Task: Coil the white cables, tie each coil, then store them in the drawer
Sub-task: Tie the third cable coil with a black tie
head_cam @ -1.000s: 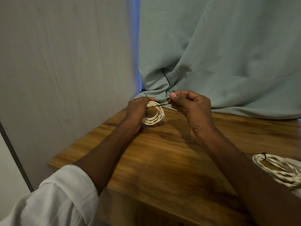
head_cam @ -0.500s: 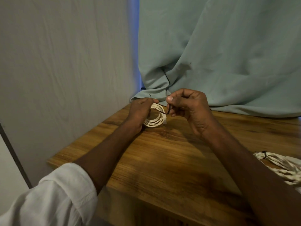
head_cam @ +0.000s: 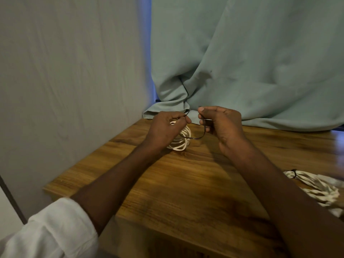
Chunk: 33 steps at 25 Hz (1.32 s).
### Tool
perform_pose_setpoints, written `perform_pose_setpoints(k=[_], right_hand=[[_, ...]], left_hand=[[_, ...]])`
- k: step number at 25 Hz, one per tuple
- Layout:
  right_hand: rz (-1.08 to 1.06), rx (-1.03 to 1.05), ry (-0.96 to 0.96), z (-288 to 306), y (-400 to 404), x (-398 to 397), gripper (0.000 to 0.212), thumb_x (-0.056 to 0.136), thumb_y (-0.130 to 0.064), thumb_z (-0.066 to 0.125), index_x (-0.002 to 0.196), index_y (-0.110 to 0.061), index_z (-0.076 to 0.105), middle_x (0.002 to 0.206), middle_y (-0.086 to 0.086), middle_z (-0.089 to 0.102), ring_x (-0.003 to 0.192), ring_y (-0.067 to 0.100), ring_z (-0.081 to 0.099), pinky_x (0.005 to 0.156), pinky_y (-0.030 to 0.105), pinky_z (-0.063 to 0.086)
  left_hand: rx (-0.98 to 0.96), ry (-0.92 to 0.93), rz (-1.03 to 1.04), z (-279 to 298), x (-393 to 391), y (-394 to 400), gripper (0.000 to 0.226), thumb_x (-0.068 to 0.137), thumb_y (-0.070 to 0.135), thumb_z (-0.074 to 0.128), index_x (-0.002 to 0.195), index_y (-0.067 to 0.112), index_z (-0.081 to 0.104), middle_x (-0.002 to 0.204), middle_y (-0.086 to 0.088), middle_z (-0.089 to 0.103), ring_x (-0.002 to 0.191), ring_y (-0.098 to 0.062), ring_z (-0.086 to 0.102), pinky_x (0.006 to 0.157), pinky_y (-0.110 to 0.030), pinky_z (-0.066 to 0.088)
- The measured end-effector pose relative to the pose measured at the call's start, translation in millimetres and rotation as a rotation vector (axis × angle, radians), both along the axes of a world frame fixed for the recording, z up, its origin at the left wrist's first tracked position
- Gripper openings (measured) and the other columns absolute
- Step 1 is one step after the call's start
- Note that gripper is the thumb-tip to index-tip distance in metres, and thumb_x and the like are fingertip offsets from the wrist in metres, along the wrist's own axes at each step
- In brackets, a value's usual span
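Note:
A small white cable coil (head_cam: 181, 140) stands upright on the wooden table top (head_cam: 186, 183) near the back left corner. My left hand (head_cam: 165, 127) grips the coil from the left and pinches one end of a thin black tie (head_cam: 197, 137). My right hand (head_cam: 221, 125) pinches the tie's other end to the right of the coil. The tie hangs in a loose curve through the coil between the two hands. A second white cable coil (head_cam: 314, 187), bound with a black tie, lies at the table's right edge, partly behind my right forearm.
A pale green cloth (head_cam: 242, 62) hangs behind the table and drapes onto its back edge. A grey wall (head_cam: 65, 81) runs along the left side. The table's front edge (head_cam: 149, 224) is close to my body. No drawer is in view.
Both hands have dropped lower onto the table. My right hand drew away to the right, and the tie now sags in a loop between the hands instead of running short and tight.

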State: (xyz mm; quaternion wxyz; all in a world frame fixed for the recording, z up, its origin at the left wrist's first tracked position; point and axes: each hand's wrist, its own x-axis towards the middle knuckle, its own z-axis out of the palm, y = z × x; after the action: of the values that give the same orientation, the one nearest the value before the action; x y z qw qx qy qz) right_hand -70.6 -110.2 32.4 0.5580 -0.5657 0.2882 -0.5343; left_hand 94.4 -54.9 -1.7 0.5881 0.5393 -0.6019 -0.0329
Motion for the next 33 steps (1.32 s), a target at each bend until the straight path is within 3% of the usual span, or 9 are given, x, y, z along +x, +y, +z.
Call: perform_pose_setpoints(k=[4,6,14,20,22,26,30,33], right_hand=[[-0.075,-0.089,0.058,1,-3,-1,0.008,0.09,-0.013,0.076,0.095,-0.009,0.081,0.079,0.004,0.075,0.064,0.009,0.064,0.056,0.019,0.051],[-0.101,-0.186,0.134,1,-3,-2,0.009,0.092,-0.017,0.074,0.094,-0.014,0.083,0.081,0.001,0.075,0.069,0.007,0.063,0.06,0.02,0.05],[-0.094,-0.269,0.243,1,-3,-3,0.014,0.095,-0.019,0.071,0.1,-0.016,0.083,0.08,-0.011,0.073,0.063,-0.016,0.059,0.064,0.011,0.043],[-0.043,-0.299,0.291,0,-2,0,0.014,0.095,-0.018,0.071,0.1,-0.015,0.083,0.091,-0.007,0.079,0.081,-0.011,0.068,0.077,0.017,0.049],[-0.034,-0.307,0.303,0,0,-1,0.013,0.095,-0.017,0.071,0.101,-0.016,0.083,0.089,-0.009,0.078,0.077,-0.011,0.068,0.074,0.015,0.049],[0.054,-0.105,0.26,3,3,-6,0.021,0.092,-0.003,0.071,0.107,-0.014,0.08,0.078,-0.002,0.075,0.055,-0.004,0.061,0.053,0.014,0.046],[0.249,0.193,0.248,5,-1,-9,0.021,0.093,-0.009,0.07,0.111,-0.016,0.078,0.083,-0.003,0.074,0.063,0.003,0.062,0.059,0.023,0.047],[0.295,0.216,0.248,3,-3,-9,0.013,0.092,-0.008,0.072,0.101,-0.015,0.079,0.081,-0.001,0.075,0.065,0.006,0.063,0.057,0.022,0.049]], left_hand=[[0.001,-0.079,-0.044,5,-3,4,0.018,0.095,0.015,0.067,0.085,0.023,0.08,0.07,0.015,0.073,0.066,0.001,0.065,0.065,-0.018,0.047],[-0.002,-0.112,-0.059,5,-4,5,0.02,0.095,0.013,0.068,0.084,0.025,0.078,0.064,0.019,0.069,0.062,0.003,0.061,0.064,-0.013,0.042],[-0.007,-0.175,-0.064,6,-1,4,0.019,0.094,0.013,0.067,0.083,0.025,0.078,0.071,0.014,0.071,0.067,0.002,0.063,0.067,-0.015,0.043],[0.013,-0.162,-0.061,4,1,1,0.019,0.093,0.01,0.068,0.081,0.021,0.079,0.067,0.017,0.07,0.062,0.004,0.06,0.063,-0.012,0.041],[0.02,-0.152,-0.067,4,0,2,0.019,0.093,0.009,0.068,0.081,0.019,0.079,0.066,0.017,0.069,0.061,0.004,0.059,0.062,-0.012,0.04],[0.031,-0.131,-0.065,5,-2,2,0.019,0.093,0.012,0.068,0.081,0.021,0.079,0.069,0.008,0.073,0.063,0.003,0.061,0.063,-0.016,0.043],[0.058,-0.146,-0.071,6,3,2,0.017,0.093,0.015,0.068,0.082,0.02,0.079,0.072,0.003,0.074,0.065,-0.002,0.063,0.064,-0.021,0.046],[0.064,-0.141,-0.092,4,1,2,0.014,0.094,0.016,0.071,0.084,0.018,0.081,0.073,0.001,0.075,0.064,-0.005,0.063,0.061,-0.023,0.045]])
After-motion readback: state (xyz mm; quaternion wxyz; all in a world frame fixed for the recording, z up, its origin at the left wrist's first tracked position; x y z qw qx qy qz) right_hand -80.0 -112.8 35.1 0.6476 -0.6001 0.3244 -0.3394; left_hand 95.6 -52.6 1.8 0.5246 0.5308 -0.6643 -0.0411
